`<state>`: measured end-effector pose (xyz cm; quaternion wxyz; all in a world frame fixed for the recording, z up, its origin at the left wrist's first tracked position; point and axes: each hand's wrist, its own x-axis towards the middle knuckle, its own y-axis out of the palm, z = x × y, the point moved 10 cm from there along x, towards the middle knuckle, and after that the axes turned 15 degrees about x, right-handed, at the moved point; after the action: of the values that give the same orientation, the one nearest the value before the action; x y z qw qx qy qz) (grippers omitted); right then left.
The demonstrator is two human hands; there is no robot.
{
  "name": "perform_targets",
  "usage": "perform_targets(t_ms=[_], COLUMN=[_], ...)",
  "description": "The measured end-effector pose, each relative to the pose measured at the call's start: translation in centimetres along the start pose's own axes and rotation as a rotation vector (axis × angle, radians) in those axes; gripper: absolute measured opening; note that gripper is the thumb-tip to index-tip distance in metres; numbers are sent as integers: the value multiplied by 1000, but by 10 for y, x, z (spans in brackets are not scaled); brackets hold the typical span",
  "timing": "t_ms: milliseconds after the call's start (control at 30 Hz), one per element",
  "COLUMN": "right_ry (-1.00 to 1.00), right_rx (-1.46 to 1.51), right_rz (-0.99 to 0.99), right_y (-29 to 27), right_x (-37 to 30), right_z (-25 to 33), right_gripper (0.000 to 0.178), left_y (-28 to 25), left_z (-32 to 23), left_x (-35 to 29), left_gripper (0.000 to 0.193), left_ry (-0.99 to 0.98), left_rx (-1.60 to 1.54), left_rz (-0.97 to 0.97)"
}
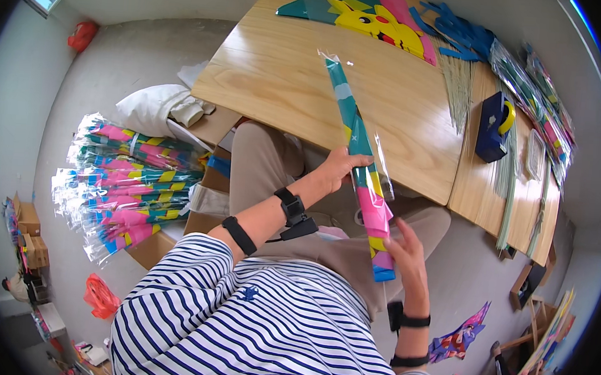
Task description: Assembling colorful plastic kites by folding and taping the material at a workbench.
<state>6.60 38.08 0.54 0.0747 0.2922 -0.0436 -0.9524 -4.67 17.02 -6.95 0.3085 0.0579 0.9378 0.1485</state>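
Observation:
A rolled kite (349, 115) in teal, pink, yellow and blue slants across my lap, its far end over the near part of the wooden table (267, 67). A clear plastic sleeve shows at its far tip and along its right side. My left hand (334, 170) is wrapped round the middle of the roll, thumb lying across it. Lower down, my right hand (408, 256) has its fingers closed at the right edge of the pink and yellow part. Some of its fingertips are hidden by the roll.
A flat kite (378, 27) with a yellow cartoon figure lies at the table's far edge. Blue strips (458, 31), thin sticks (458, 94), a tape dispenser (492, 131) and packed kites (533, 99) lie on the right. Many bundled kites (129, 189) fill a carton at my left.

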Motion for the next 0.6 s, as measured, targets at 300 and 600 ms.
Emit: perform_targets(t_ms=[300,600], right_ry=[8,-135], right_rx=[56,144], right_rz=[-144,-111], right_y=[-39,-4], right_x=[-98,-5], right_z=[-31,-13], right_gripper=[18,12], left_y=[-12,29], left_z=[-17,-4], left_x=[14,-10], left_gripper=[25,44], left_ry=[53,88], left_rx=[-74,-118], left_rz=[2,143])
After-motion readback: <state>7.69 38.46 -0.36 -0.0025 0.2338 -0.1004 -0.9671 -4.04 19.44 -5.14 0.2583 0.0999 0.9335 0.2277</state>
